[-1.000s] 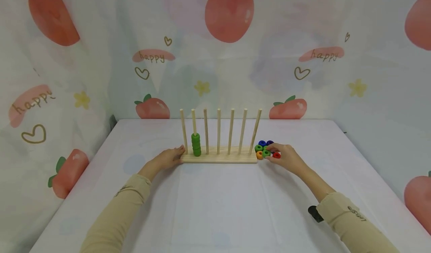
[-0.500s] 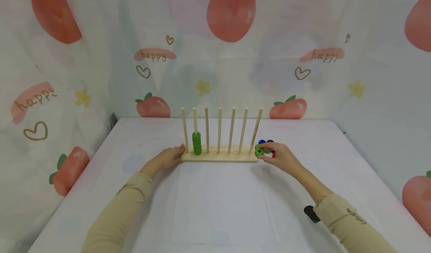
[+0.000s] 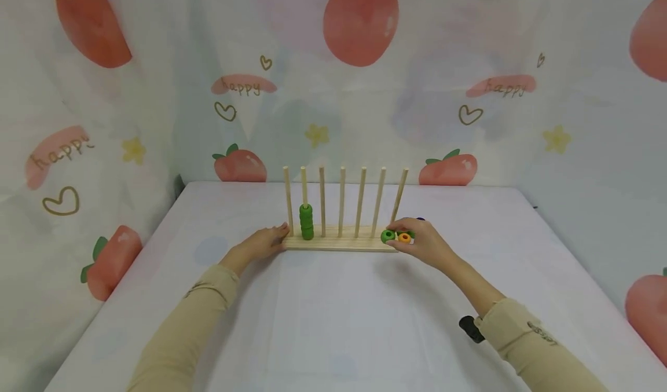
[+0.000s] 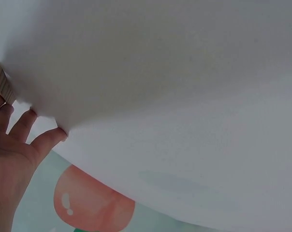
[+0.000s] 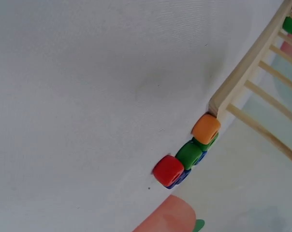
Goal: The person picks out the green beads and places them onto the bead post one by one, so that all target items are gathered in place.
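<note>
A wooden peg rack (image 3: pixel 339 244) with a row of upright pegs stands on the white table. Several green beads (image 3: pixel 307 223) are stacked on its second peg from the left. My left hand (image 3: pixel 259 243) holds the rack's left end; in the left wrist view its other fingers (image 4: pixel 49 140) spread on the tabletop. Between thumb and fingertips my right hand (image 3: pixel 424 242) pinches a green bead (image 3: pixel 388 237), just in front of the rightmost peg's foot. An orange bead (image 3: pixel 405 238) shows beneath this hand, which hides most of the loose beads.
Loose beads lie against the rack's right end: an orange one, green ones (image 5: pixel 188 154), a red one (image 5: pixel 168 170) and blue ones behind. A black object (image 3: pixel 471 329) shows beside the right sleeve. Printed cloth walls (image 3: pixel 359 108) enclose the back and sides.
My right hand has picked a green bead out of the loose group and carried it left, over the rack's right end. The left hand has stayed at the rack's left end.
</note>
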The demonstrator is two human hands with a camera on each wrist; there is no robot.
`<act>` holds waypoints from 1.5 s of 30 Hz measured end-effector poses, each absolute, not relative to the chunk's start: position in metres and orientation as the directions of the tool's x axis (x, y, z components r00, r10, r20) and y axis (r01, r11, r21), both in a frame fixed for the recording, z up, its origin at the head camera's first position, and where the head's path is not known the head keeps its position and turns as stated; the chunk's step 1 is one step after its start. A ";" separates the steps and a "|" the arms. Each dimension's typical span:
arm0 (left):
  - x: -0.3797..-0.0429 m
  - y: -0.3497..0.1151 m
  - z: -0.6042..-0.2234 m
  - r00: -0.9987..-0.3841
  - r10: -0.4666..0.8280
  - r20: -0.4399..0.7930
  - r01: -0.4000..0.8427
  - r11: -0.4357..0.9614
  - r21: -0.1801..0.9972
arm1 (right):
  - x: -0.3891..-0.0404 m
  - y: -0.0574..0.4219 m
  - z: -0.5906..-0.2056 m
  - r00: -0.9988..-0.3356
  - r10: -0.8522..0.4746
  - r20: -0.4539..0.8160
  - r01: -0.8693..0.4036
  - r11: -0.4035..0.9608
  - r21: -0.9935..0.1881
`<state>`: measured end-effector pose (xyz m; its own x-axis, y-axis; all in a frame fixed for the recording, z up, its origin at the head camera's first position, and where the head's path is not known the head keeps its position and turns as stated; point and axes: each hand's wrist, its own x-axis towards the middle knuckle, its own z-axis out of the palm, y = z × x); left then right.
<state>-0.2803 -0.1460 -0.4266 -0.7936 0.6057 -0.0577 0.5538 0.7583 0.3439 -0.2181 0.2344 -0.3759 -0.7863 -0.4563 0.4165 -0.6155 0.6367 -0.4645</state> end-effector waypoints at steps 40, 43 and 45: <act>-0.282 -0.145 -0.425 -0.811 0.577 -0.098 0.510 0.779 0.364 | -0.243 0.178 -0.348 -0.716 -0.508 0.479 -0.698 0.545 -0.464; -0.282 -0.145 -0.425 -0.807 0.582 -0.103 0.515 0.777 0.361 | -0.245 0.176 -0.346 -0.708 -0.514 0.484 -0.706 0.537 -0.462; -0.283 -0.146 -0.425 -0.806 0.582 -0.111 0.512 0.778 0.363 | -0.247 0.174 -0.346 -0.705 -0.516 0.487 -0.709 0.536 -0.459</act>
